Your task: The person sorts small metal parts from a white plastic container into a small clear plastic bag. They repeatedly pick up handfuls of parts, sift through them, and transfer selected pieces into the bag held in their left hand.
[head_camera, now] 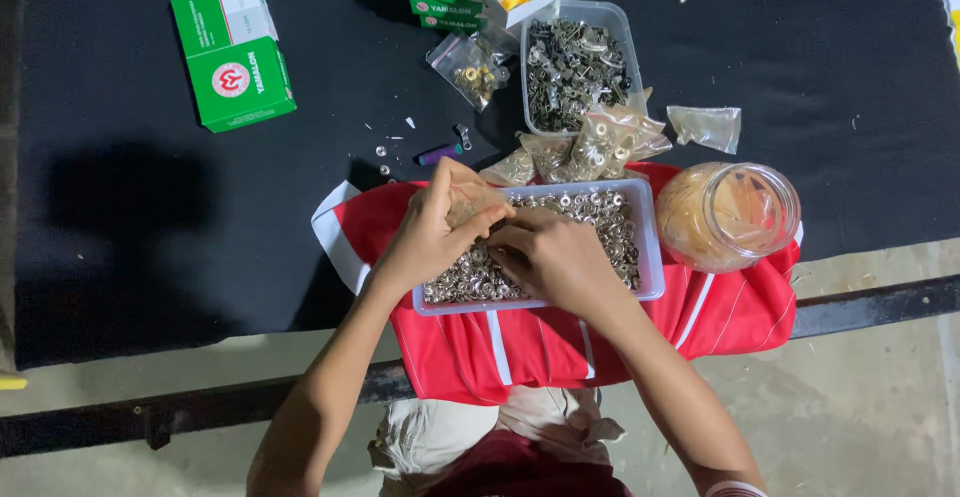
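Note:
A clear plastic tray (650, 257) full of small silver metal rings sits on a red cloth with white stripes (520, 347) at the table's near edge. My left hand (435, 232) is over the tray's left end, fingers closed on a small clear plastic bag (470, 200) with rings in it. My right hand (555, 257) rests on the rings in the tray's middle, its fingers bent and meeting the left hand at the bag's mouth. What the right fingers pinch is hidden.
Beyond the tray lie filled small bags (600, 142), a second clear tray of dark metal parts (575, 67), an empty bag (705, 125) and green boxes (235, 52). A clear jar of rubber bands (730, 217) lies on the cloth at right. The table top (150, 217) is black.

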